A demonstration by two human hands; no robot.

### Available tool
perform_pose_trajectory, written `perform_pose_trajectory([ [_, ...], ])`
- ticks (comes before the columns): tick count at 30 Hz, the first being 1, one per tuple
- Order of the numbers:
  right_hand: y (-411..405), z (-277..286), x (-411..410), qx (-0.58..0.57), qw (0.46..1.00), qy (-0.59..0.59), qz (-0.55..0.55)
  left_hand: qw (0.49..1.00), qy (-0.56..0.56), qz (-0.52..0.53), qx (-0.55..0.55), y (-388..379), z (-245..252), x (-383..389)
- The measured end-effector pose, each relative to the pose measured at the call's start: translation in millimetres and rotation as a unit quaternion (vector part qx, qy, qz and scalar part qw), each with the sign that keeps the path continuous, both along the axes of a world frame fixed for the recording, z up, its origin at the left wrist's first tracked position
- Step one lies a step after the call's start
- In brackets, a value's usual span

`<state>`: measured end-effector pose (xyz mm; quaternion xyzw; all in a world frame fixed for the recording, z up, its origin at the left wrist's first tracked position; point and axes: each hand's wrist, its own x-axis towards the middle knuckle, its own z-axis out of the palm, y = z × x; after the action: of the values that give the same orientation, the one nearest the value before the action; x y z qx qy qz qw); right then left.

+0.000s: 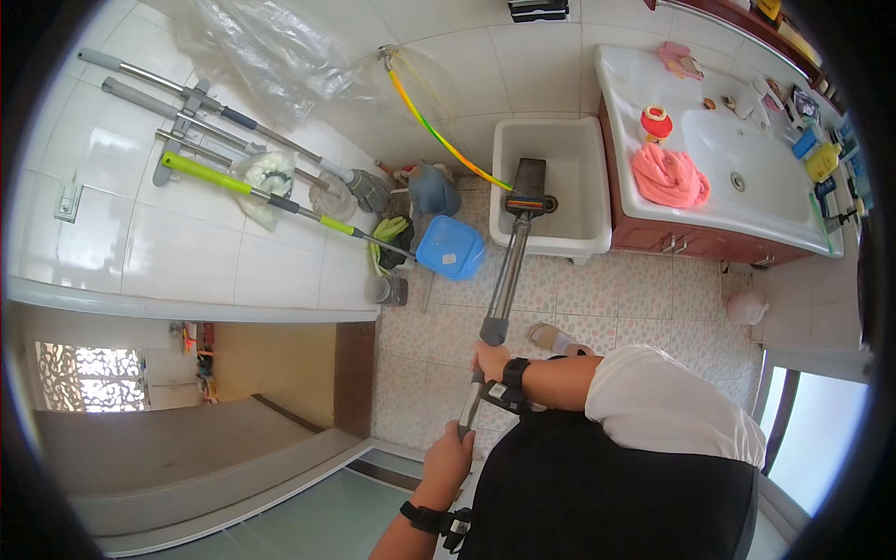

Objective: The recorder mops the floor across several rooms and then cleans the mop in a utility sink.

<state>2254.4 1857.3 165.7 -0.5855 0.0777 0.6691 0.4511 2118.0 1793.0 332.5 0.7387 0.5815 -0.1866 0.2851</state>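
My right hand is closed around the steel pole of a mop, just below its grey collar. Lower on the pole, my left hand grips the grey end of the handle. The mop's dark, flat head rests inside a white mop basin, beside the round drain. A yellow, green and orange striped hose runs from a wall tap into the basin, its end at the mop head. Both wrists wear black straps with small devices.
Right of the basin, a washbasin counter holds a pink towel, a red-lidded tub and bottles. Mops with a lime-green pole hang on the left wall. A blue lidded container and a blue-grey jug stand on the tiled floor.
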Motion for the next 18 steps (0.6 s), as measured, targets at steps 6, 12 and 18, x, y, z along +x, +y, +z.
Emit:
perform_pose_trajectory([
  [6, -7.8, -28.0, -17.9, 0.018, 0.998, -0.065, -0.008, 1.0, 0.01, 0.006, -0.002, -3.1, -0.3, 2.2],
  [12, -27.5, -4.4, -47.6, -0.001, 0.998, 0.047, 0.032, 1.0, -0.005, 0.012, 0.005, -0.4, -13.3, -9.0],
  [18, -19.8, -19.8, -35.7, 0.005, 0.996, 0.084, 0.037, 1.0, -0.013, -0.006, 0.011, 0.7, -4.9, -10.3],
])
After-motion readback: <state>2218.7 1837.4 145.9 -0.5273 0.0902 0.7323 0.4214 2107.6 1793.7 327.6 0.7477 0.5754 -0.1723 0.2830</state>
